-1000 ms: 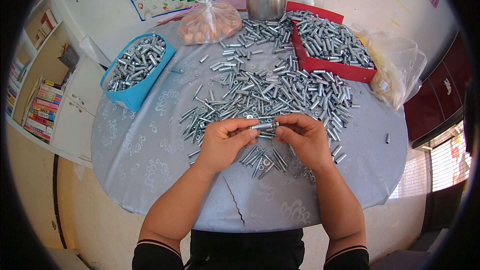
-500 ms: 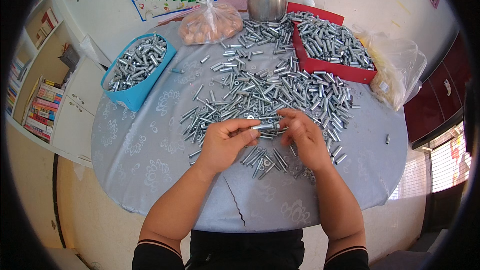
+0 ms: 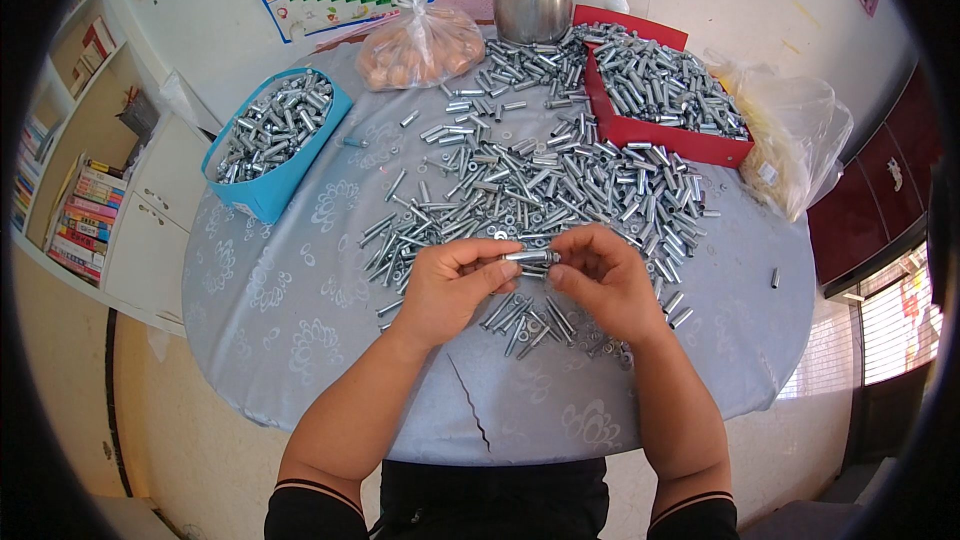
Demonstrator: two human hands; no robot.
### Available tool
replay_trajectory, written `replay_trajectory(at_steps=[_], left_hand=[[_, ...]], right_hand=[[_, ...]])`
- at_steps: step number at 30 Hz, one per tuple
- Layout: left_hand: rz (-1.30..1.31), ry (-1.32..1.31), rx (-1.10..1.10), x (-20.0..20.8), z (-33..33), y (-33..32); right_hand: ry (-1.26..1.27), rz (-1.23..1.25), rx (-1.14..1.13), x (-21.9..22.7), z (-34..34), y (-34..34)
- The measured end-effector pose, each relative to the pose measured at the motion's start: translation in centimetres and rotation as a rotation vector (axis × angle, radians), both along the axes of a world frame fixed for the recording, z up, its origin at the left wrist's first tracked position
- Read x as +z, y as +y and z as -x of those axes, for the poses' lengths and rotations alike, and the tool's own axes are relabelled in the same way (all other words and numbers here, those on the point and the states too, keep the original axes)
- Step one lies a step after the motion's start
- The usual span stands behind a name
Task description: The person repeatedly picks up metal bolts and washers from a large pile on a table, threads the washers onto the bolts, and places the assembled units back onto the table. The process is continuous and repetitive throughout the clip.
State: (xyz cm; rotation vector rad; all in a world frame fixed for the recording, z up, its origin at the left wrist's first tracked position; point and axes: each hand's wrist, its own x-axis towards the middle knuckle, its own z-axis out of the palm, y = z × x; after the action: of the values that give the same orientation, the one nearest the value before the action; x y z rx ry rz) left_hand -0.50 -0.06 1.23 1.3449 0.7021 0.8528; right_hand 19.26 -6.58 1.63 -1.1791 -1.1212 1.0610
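Between my two hands lies a silver expansion anchor bolt, held level above the near side of a metal heap. My left hand pinches its left end between thumb and fingers. At the other end, my right hand has its thumb and fingers closed round the nut end; the fingertips partly hide it. Under and behind the hands spreads a loose pile of metal sleeves, with long bolts on its left side. Small washers and more bolts lie just in front of the hands.
A blue container of anchors stands at the left, a red box of them at the back right. Behind are a tied bag, a steel pot and a clear plastic bag. A grey cloth covers the round table.
My right hand has turned and its fingers, looser before, have closed on the right end of the anchor bolt. My left hand keeps its hold in nearly the same place.
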Motion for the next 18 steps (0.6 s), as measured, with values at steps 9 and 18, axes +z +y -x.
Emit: replay_trajectory(at_steps=[9, 18], left_hand=[[0.016, -0.02, 0.0, -0.1, 0.0, 0.1], [0.024, -0.022, 0.001, -0.1, -0.1, 0.0]], right_hand=[[-0.099, -0.003, 0.027, 0.0, -0.5, -0.1], [-0.056, 0.006, 0.035, -0.2, -0.5, -0.1]])
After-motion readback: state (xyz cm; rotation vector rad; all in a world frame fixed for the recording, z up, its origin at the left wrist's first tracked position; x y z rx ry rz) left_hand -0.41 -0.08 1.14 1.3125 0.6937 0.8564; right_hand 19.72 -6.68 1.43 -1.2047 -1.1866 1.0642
